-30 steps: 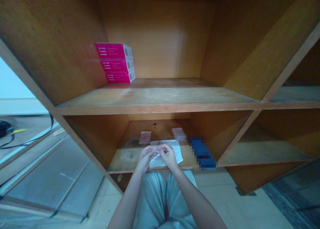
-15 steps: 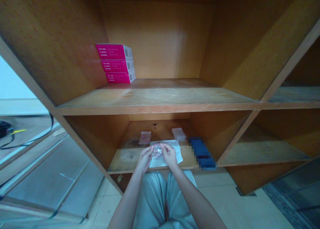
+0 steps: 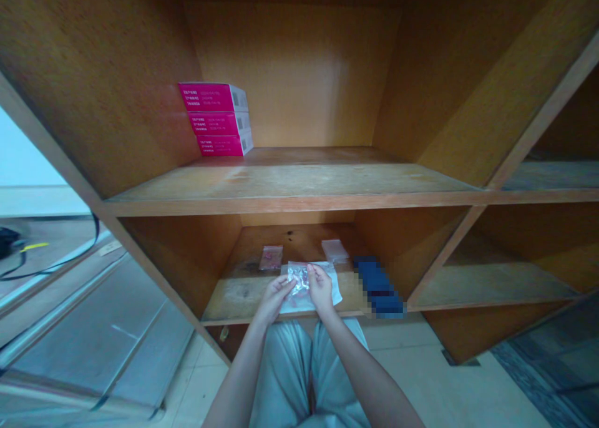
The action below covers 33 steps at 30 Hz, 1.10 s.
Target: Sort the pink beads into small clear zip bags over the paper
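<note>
Pinching clear bag (image 3: 299, 277), both grips clenched; pink packet (image 3: 271, 257), blue object (image 3: 378, 286) flanking.

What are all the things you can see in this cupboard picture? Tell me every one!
pink boxes: 3, bright pink with white ends, stacked at the back left of the upper shelf
wooden shelf unit: 1, orange-brown, fills most of the view
clear plastic bag: 1, see-through and crinkly, held up between both hands over the lower shelf
white sheet: 1, white, flat on the lower shelf under the hands
small pinkish packet: 1, on the lower shelf, behind and left of the hands
small clear packet: 1, pale, on the lower shelf, behind and right of the hands
blue thing: 1, dark blue, blurred out, right end of the lower shelf
black cable: 1, on the floor far left
left hand: 1, pinching the bag
right hand: 1, pinching the bag
</note>
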Available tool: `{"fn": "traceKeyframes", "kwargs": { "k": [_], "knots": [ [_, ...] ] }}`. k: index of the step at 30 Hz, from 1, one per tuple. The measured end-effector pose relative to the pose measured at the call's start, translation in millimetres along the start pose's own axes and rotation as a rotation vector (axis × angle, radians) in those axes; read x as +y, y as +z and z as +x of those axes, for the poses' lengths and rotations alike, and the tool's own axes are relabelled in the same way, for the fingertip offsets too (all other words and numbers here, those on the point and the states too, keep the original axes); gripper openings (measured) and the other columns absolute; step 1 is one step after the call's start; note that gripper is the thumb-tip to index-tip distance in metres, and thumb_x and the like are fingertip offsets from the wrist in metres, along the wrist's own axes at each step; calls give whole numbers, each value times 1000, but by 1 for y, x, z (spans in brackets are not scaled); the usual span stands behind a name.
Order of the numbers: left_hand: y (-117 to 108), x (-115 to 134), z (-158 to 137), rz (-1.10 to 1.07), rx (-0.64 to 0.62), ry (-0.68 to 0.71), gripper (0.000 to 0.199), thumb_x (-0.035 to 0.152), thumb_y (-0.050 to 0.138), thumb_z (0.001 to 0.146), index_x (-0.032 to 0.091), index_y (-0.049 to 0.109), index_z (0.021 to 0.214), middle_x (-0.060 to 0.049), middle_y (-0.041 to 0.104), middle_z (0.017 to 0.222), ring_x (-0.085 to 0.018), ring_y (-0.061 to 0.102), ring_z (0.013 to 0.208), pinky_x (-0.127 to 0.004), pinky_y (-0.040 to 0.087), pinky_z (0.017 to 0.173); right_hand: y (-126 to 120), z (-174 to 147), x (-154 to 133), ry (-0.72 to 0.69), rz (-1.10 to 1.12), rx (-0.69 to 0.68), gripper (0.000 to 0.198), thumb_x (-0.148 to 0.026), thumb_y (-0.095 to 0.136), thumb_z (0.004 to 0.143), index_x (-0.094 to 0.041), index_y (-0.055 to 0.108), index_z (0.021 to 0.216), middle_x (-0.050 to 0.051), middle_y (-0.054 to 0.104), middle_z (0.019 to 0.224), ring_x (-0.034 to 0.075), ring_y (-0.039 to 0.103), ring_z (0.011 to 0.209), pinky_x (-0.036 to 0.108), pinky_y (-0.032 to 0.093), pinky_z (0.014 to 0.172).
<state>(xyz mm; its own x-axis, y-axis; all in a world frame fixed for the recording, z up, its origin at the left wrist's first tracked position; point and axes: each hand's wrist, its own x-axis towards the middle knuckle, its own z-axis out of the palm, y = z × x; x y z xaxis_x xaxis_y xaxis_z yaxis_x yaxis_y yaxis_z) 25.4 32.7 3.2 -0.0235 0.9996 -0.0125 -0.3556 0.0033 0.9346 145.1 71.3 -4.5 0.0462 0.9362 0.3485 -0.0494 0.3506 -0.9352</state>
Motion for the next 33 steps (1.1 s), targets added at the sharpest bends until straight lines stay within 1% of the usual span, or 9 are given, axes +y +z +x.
{"fn": "traceKeyframes", "kwargs": {
  "k": [2, 5, 8, 13, 21, 24, 27, 30, 33],
  "knots": [
    [-1, -1, -1, 42, -20, -11, 26, 29, 68, 66, 12, 64, 85, -6, 68, 77, -12, 60, 61, -21, 44, 58, 0, 0, 0, -4, 4, 15, 32, -43, 43, 82, -17, 57, 71, 1, 57, 64, 13, 51, 60, 23, 41, 56],
    [-2, 1, -3, 126, -121, -69, 31, 32, 68, 65, 12, 61, 87, -5, 66, 67, -12, 58, 51, -19, 39, 46, -1, 1, 2, 24, 18, 57, 34, -45, 42, 82, -17, 55, 68, 0, 53, 59, 13, 48, 56, 22, 39, 52],
    [-1, 4, -4, 203, -195, -93, 32, 33, 70, 63, 12, 59, 84, -3, 64, 58, -10, 54, 43, -17, 35, 39, -3, 2, 6, 62, 36, 125, 35, -47, 42, 81, -17, 56, 73, 1, 57, 64, 14, 50, 59, 23, 41, 55],
    [-3, 5, -4, 233, -179, -110, 32, 36, 67, 65, 12, 59, 85, 3, 55, 45, -5, 41, 31, -15, 28, 32, -4, 2, 9, 52, 30, 165, 33, -46, 41, 81, -16, 57, 79, 4, 59, 72, 15, 52, 66, 24, 42, 59],
    [-2, 5, -5, 138, -126, -104, 32, 42, 62, 68, 13, 57, 80, 4, 52, 40, -5, 38, 28, -16, 23, 31, -4, 2, 8, 48, 39, 149, 33, -45, 40, 82, -17, 56, 78, 1, 56, 64, 13, 49, 57, 22, 41, 52],
    [0, 6, -4, 115, -102, -89, 33, 46, 57, 72, 14, 55, 79, 3, 53, 41, -3, 33, 26, -15, 17, 30, -4, 0, 3, 64, 78, 126, 34, -43, 40, 83, -16, 54, 99, 1, 57, 64, 12, 49, 51, 22, 40, 48],
    [1, 8, -3, 84, -59, -43, 34, 46, 56, 73, 14, 53, 84, 4, 55, 45, -2, 33, 26, -15, 16, 31, -4, -3, -3, 51, 122, 91, 43, -40, 40, 84, -18, 44, 120, 4, 62, 74, 12, 51, 50, 23, 41, 48],
    [2, 9, -3, 94, -56, -39, 36, 47, 56, 73, 14, 52, 85, 3, 56, 47, -2, 33, 27, -15, 17, 31, -4, -3, -5, -24, 60, 69, 36, -39, 44, 82, -18, 56, 108, 8, 64, 89, 16, 58, 70, 27, 46, 63],
    [3, 8, -3, 112, -61, -55, 36, 49, 57, 71, 15, 51, 81, 3, 57, 49, -2, 34, 27, -15, 19, 31, -4, -2, -2, -51, 28, 54, 29, -39, 47, 80, -17, 65, 85, 8, 66, 88, 19, 58, 81, 31, 45, 72]
  ]
}}
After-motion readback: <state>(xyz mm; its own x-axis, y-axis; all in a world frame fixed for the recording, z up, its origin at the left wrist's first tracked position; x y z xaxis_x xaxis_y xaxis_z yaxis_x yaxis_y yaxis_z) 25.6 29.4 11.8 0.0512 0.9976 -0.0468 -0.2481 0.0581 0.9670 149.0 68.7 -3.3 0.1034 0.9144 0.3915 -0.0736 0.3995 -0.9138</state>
